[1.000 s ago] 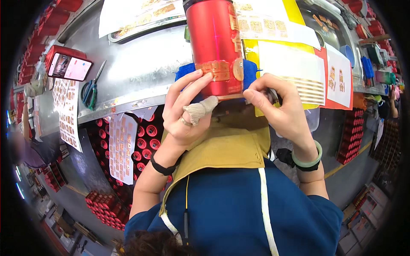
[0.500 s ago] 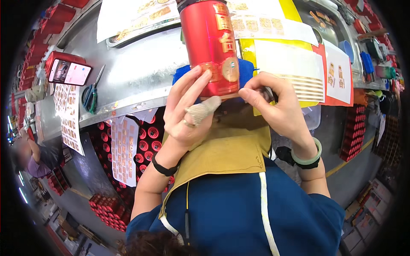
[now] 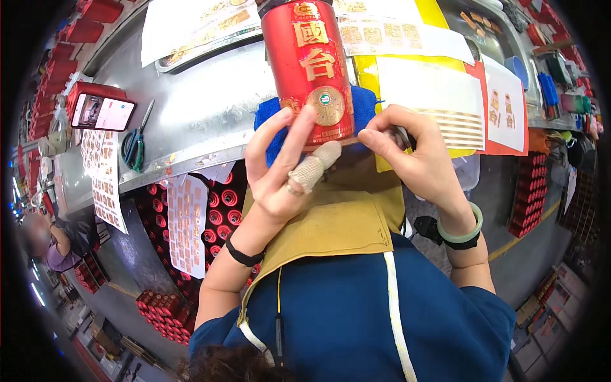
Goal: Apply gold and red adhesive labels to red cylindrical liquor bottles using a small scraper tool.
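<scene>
A red bottle (image 3: 286,70) with raised gold lettering and a round gold medallion (image 3: 326,106) lies on a blue cloth (image 3: 364,105), its base toward me. My left hand (image 3: 280,169) rests its fingers against the bottle's lower left side. One digit wears a beige knitted finger cover (image 3: 313,169) and presses near the base rim. My right hand (image 3: 414,149) pinches thumb and forefinger together beside the base, on the end of a thin gold strip (image 3: 347,141) that runs along the rim.
White sheets with gold stripes (image 3: 452,127) and gold stickers (image 3: 382,35) lie to the right over a yellow folder (image 3: 366,70). Left on the metal table (image 3: 197,95) are scissors (image 3: 135,145) and a phone (image 3: 102,113). Red bottles (image 3: 219,216) stand below; another person (image 3: 57,242) is far left.
The bottle has turned leftward about its length, bringing the lettering and medallion more into view. My left fingers have shifted and spread slightly; my right hand keeps its pinch almost in place.
</scene>
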### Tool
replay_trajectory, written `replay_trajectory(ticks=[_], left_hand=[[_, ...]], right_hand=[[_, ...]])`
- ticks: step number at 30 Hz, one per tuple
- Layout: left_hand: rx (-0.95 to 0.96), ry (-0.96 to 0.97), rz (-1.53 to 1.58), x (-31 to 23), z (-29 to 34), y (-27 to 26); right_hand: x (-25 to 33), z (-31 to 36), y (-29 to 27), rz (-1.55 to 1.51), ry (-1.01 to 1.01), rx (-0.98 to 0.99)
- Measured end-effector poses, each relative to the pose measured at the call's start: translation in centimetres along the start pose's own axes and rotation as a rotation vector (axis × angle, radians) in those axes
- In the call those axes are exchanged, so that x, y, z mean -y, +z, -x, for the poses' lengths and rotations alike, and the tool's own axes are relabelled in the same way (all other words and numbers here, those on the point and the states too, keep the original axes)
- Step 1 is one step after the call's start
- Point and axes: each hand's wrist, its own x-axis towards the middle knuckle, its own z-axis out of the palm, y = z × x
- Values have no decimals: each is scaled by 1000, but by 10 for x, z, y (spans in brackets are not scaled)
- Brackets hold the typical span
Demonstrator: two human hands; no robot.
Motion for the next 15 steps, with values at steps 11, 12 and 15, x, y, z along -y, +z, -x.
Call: replay_trajectory(ticks=[11, 12, 15], left_hand=[[-58, -272, 170, -2, 11, 2], [-60, -273, 170, -2, 9, 1], [38, -3, -22, 5, 12, -4]], right_hand=[[2, -2, 0, -19, 14, 12], [2, -2, -1, -18, 13, 12], [2, -2, -2, -17, 31, 24]])
